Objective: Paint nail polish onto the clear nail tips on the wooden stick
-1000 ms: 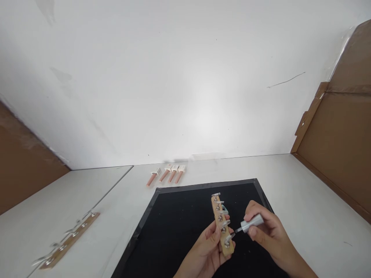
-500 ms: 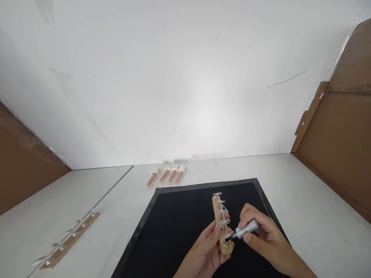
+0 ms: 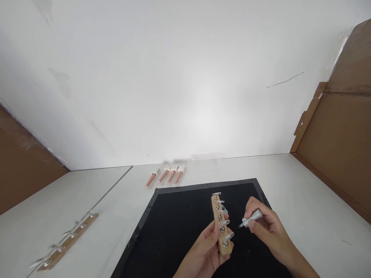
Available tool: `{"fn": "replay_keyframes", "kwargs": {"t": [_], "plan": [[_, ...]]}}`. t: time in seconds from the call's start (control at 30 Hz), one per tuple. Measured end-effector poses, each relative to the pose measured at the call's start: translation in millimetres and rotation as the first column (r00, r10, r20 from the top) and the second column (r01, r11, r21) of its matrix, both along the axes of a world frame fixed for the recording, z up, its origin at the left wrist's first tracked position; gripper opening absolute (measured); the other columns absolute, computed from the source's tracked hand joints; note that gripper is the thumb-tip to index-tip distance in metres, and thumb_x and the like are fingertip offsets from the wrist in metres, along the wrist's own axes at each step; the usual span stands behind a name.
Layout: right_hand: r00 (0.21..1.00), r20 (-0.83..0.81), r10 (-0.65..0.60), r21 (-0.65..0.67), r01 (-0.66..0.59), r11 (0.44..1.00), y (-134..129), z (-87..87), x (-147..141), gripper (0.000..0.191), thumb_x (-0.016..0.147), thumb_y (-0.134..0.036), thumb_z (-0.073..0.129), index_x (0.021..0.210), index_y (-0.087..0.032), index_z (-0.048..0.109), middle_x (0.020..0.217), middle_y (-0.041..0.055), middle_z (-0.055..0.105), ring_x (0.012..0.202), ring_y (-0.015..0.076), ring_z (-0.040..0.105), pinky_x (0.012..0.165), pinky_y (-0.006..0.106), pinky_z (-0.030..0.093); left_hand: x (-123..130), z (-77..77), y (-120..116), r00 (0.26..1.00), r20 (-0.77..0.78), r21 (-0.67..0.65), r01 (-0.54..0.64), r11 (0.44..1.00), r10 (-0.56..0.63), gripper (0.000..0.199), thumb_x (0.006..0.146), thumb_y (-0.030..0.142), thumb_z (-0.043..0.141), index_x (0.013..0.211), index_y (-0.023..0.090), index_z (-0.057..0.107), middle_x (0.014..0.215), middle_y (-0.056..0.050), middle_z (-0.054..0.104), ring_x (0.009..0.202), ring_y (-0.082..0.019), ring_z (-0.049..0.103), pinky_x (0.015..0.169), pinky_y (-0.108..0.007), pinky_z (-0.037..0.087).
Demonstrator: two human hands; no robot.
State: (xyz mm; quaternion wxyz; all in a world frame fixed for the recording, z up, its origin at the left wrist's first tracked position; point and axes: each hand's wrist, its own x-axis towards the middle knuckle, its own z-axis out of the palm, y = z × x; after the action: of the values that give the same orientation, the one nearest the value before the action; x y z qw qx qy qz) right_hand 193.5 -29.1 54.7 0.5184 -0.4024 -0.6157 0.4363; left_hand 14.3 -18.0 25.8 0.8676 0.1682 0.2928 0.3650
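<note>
My left hand (image 3: 207, 245) is closed around the lower part of a wooden strip (image 3: 220, 226) held over the black mat. Clear nail tips (image 3: 224, 222) stick out to the right from a row of round silver metal mounts along the strip. In my right hand (image 3: 268, 227), pinched by its silver-grey cap handle (image 3: 253, 218), is a nail polish brush. The dark bristle end (image 3: 238, 227) points left, close to the lowest nail tip (image 3: 229, 236); whether it touches cannot be made out.
Under my hands lies a black mat (image 3: 174, 227) on a white table. Several pinkish tubes with white square ends (image 3: 151, 179) lie behind it. A second wooden strip with clear tips (image 3: 68, 242) lies at the left. Brown cardboard (image 3: 336, 127) stands at the right.
My right hand has drawn the brush right and slightly up, away from the lowest mount near the bottom of the strip. My left hand keeps its hold on the strip, almost unmoved.
</note>
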Motion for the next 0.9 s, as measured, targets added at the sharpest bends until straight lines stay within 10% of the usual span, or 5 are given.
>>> {"fn": "replay_keyframes", "kwargs": {"t": [0.9], "plan": [[0.995,-0.052,0.081,0.006,-0.081,0.997,-2,-3.4,-2,0.011,0.088,-0.037,0.053,0.084,-0.028,0.058,0.076,-0.0025,0.041,0.065,0.0129,0.041,0.059,0.023,0.034,1,9.1,-2,0.998,0.005,0.013,0.057,0.998,-0.057,0.035,0.062,0.029,0.076,0.094,0.016,0.068,0.067,-0.001,0.069,0.057,-0.01,0.063,0.057,-0.024,0.043]]}}
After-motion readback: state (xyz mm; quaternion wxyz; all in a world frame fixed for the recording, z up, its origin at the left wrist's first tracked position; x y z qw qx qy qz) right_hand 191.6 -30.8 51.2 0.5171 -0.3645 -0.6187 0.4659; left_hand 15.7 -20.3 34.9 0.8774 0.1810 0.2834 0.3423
